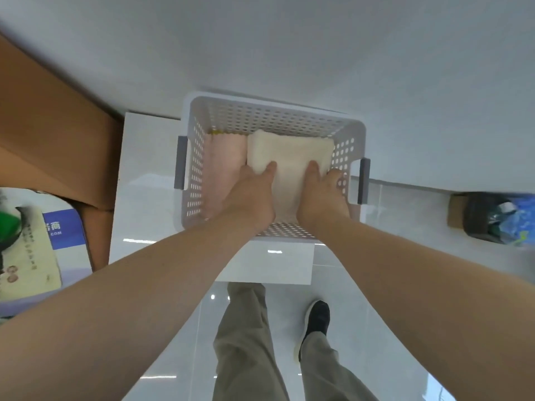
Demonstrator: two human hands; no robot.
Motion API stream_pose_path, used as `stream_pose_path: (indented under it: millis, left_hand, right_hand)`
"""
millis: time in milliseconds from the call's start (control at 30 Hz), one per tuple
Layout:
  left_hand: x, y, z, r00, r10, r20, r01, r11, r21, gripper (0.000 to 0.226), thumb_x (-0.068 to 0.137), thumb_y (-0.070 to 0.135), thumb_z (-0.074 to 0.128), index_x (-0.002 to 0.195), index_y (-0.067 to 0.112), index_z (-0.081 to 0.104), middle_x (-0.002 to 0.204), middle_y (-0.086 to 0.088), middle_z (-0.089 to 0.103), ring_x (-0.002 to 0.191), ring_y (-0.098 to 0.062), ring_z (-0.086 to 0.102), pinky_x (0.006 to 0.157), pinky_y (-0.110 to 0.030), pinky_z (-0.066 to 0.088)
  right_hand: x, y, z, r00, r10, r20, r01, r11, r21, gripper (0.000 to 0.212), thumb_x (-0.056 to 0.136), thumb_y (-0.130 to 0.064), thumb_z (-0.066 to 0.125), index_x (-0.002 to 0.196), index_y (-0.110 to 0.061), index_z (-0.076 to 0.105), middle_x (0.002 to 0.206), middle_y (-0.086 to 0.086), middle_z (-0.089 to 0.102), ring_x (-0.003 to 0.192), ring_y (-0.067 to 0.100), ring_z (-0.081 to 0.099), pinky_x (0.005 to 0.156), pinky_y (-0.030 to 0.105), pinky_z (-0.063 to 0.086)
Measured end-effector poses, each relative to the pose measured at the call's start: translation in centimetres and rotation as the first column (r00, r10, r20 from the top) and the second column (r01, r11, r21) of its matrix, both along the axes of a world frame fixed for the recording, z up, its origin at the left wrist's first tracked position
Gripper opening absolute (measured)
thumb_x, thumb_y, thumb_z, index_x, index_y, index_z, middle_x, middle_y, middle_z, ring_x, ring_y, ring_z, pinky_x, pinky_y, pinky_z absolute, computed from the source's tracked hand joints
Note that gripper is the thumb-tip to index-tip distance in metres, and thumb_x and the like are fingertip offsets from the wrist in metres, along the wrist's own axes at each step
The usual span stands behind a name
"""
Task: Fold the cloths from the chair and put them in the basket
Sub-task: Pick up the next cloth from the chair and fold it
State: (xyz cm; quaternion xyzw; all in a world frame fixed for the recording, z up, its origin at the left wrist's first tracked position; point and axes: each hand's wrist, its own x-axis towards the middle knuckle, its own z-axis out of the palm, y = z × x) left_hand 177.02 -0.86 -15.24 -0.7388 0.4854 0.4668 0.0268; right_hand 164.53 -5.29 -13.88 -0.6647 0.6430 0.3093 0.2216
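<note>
At frame centre, my left hand [252, 201] and right hand [324, 198] clasp the folded cream terry cloth [292, 160], lowering it flat into the white perforated plastic basket [272, 117] beside the folded pink cloth [227, 163] to fill the free half; its long axis runs toward frame top.

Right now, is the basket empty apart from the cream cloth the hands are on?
No: a folded pink cloth already lies in the basket, beside the cream cloth under both hands.
</note>
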Motion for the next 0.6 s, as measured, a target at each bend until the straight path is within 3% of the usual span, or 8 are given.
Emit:
stream_pose_path:
  millis: [100, 200, 333, 433, 600]
  left_hand:
    - [-0.7, -0.2, 1.2, 0.97, -0.12, 0.212, 0.128, 0.992, -0.021, 0.082, 0.086, 0.007, 0.053, 0.155, 0.031, 0.015, 0.157, -0.012, 0.003, 0.125, -0.034, 0.046, 0.09, -0.044, 0.046]
    - [-1.0, -0.9, 2.0, 0.883, -0.275, 0.382, 0.318, 0.946, -0.055, 0.079, 0.087, 0.005, 0.052, 0.155, 0.017, 0.014, 0.162, -0.012, -0.02, 0.121, -0.034, 0.044, 0.075, -0.043, 0.038]
    - [-1.4, -1.7, 1.4, 0.798, -0.412, 0.439, 0.448, 0.894, 0.024, 0.084, 0.087, 0.006, 0.056, 0.156, 0.007, 0.008, 0.162, -0.012, -0.024, 0.119, -0.034, 0.049, 0.071, -0.04, 0.034]
    - [-1.7, -2.5, 1.0, 0.798, -0.408, 0.443, 0.439, 0.898, 0.036, 0.084, 0.083, 0.009, 0.061, 0.153, 0.01, 0.014, 0.163, -0.012, -0.021, 0.116, -0.033, 0.056, 0.069, -0.038, 0.036]
    - [-1.1, -2.5, -0.5, 0.827, -0.4, 0.396, 0.417, 0.908, 0.046, 0.09, 0.079, 0.004, 0.065, 0.152, 0.013, 0.012, 0.163, -0.001, -0.024, 0.11, -0.032, 0.06, 0.059, -0.035, 0.036]
  right_hand:
    - [0.5, 0.2, -0.1, 0.954, 0.252, -0.165, -0.263, 0.964, -0.049, 0.091, 0.086, -0.014, 0.06, 0.155, -0.004, 0.001, 0.155, 0.023, 0.004, 0.13, 0.04, 0.036, 0.093, 0.045, 0.048]
    - [1.1, -0.3, 0.0, 0.799, 0.504, -0.327, -0.544, 0.838, -0.036, 0.083, 0.089, -0.022, 0.055, 0.153, 0.005, 0.01, 0.156, 0.026, 0.004, 0.13, 0.035, 0.033, 0.086, 0.036, 0.037]
    - [1.5, -1.2, 0.0, 0.659, 0.615, -0.433, -0.684, 0.729, -0.005, 0.078, 0.09, -0.024, 0.051, 0.155, 0.002, 0.015, 0.159, 0.03, -0.012, 0.134, 0.037, 0.028, 0.099, 0.041, 0.034]
    - [1.4, -1.6, 0.2, 0.595, 0.669, -0.445, -0.741, 0.671, 0.018, 0.074, 0.09, -0.027, 0.051, 0.154, -0.001, 0.023, 0.159, 0.032, -0.011, 0.138, 0.039, 0.024, 0.105, 0.043, 0.031]
    - [0.1, -2.0, -0.6, 0.687, 0.624, -0.373, -0.612, 0.773, 0.166, 0.077, 0.096, -0.022, 0.047, 0.154, 0.007, 0.006, 0.159, 0.034, 0.005, 0.13, 0.039, 0.043, 0.105, 0.042, 0.036]
